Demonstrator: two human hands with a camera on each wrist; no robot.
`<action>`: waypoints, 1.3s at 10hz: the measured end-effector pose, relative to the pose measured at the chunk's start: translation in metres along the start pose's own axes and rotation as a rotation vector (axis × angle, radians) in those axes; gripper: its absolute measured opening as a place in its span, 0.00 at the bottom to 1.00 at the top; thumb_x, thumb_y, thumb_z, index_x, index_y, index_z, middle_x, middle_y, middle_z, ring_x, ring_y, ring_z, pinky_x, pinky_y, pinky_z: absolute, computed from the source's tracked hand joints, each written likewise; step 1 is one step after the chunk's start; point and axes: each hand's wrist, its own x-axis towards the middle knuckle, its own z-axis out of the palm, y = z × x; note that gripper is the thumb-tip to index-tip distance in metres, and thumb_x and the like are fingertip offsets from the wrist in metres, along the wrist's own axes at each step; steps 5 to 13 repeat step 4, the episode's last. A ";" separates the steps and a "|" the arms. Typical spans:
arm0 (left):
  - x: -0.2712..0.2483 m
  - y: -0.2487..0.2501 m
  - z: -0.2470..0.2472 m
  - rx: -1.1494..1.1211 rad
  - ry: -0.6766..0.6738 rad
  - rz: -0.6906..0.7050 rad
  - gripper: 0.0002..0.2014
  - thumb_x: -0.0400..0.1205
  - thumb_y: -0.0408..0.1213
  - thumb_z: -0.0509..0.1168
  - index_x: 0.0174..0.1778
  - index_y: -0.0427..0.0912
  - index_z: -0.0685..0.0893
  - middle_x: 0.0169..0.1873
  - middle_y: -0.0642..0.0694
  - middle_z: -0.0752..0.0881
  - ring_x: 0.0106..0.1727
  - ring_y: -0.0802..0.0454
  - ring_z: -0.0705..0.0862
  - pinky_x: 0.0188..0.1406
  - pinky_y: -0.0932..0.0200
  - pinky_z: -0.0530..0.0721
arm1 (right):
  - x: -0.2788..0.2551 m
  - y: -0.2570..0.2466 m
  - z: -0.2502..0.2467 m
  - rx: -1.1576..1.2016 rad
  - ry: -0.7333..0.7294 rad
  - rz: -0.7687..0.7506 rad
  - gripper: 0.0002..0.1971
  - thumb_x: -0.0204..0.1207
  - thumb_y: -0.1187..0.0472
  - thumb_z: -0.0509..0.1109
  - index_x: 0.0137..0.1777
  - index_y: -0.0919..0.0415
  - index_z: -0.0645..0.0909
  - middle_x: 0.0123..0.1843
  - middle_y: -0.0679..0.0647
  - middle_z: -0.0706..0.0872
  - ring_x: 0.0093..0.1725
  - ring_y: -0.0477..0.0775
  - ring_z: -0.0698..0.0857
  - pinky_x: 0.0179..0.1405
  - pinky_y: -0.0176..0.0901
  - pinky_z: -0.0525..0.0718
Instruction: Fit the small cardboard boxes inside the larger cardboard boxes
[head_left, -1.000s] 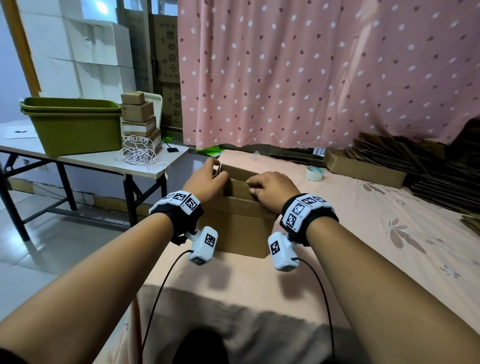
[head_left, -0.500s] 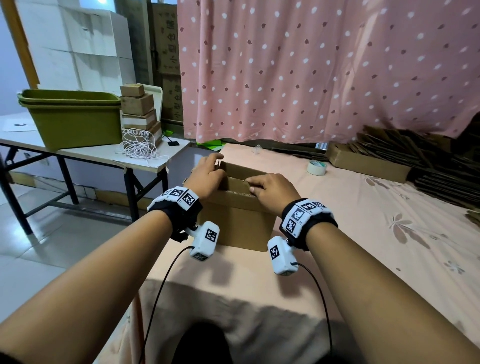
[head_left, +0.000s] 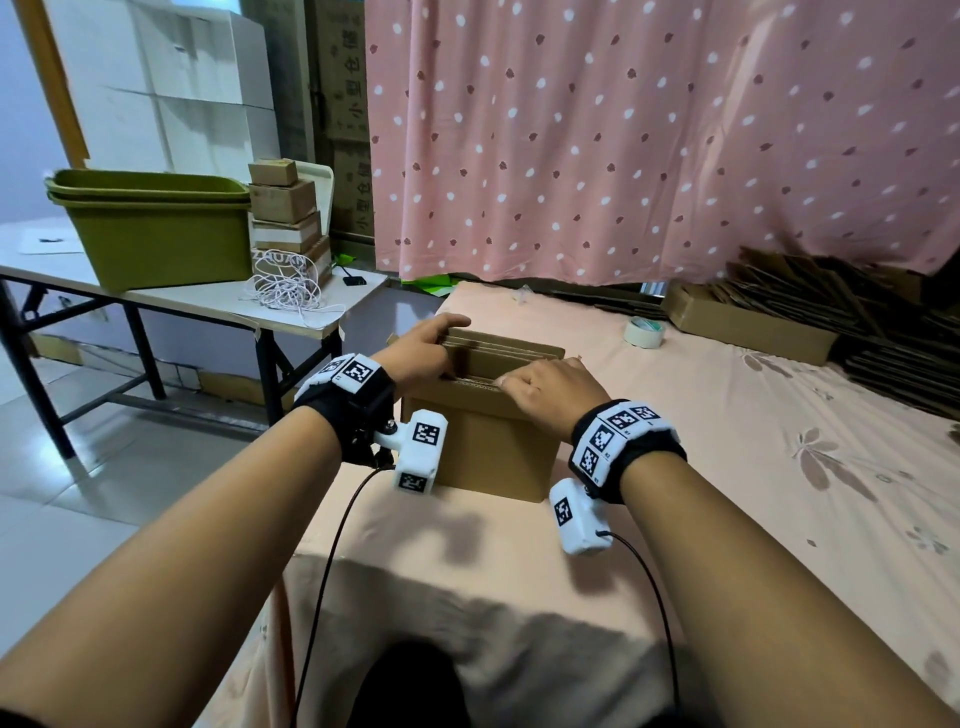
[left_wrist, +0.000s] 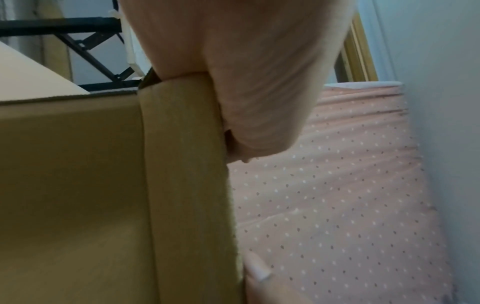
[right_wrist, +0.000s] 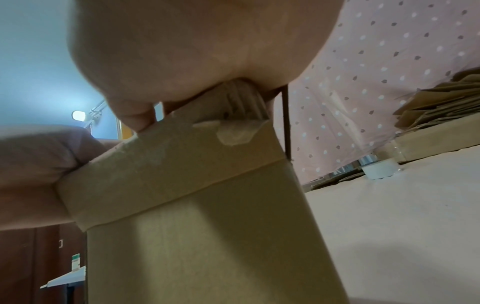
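Insertion step, by my judgement: left hand (head_left: 415, 347) and right hand (head_left: 550, 385) curl their fingers over the rim of the open brown cardboard box (head_left: 488, 447) at 12 o'clock on the pink-clothed surface (head_left: 727, 467), pressing flat cardboard pieces (head_left: 498, 345) inside; next, push them evenly down.

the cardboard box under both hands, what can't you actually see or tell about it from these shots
- Inside of the cardboard box: head view, hidden by the flat cardboard pieces in its top and by both hands.
- Left hand fingertips: left wrist view, only the palm shows, blurred; the box corner covers the rest.
- Right hand fingers: head view, curled over the near rim, tips out of sight.
- Box base: right wrist view, cut off by the bottom edge.
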 end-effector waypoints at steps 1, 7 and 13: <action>-0.003 0.006 0.004 0.144 0.064 -0.007 0.29 0.79 0.20 0.57 0.73 0.49 0.81 0.71 0.40 0.77 0.70 0.40 0.78 0.65 0.49 0.83 | 0.001 0.001 -0.003 -0.015 -0.020 0.010 0.20 0.79 0.52 0.51 0.55 0.54 0.85 0.53 0.55 0.92 0.55 0.66 0.84 0.61 0.59 0.65; -0.015 0.013 -0.003 0.755 0.076 0.138 0.27 0.80 0.53 0.55 0.76 0.49 0.77 0.75 0.43 0.76 0.75 0.39 0.76 0.74 0.36 0.73 | -0.015 -0.009 -0.016 0.065 0.253 -0.093 0.21 0.83 0.49 0.59 0.75 0.47 0.77 0.74 0.50 0.82 0.74 0.56 0.76 0.74 0.60 0.67; -0.015 0.013 -0.003 0.755 0.076 0.138 0.27 0.80 0.53 0.55 0.76 0.49 0.77 0.75 0.43 0.76 0.75 0.39 0.76 0.74 0.36 0.73 | -0.015 -0.009 -0.016 0.065 0.253 -0.093 0.21 0.83 0.49 0.59 0.75 0.47 0.77 0.74 0.50 0.82 0.74 0.56 0.76 0.74 0.60 0.67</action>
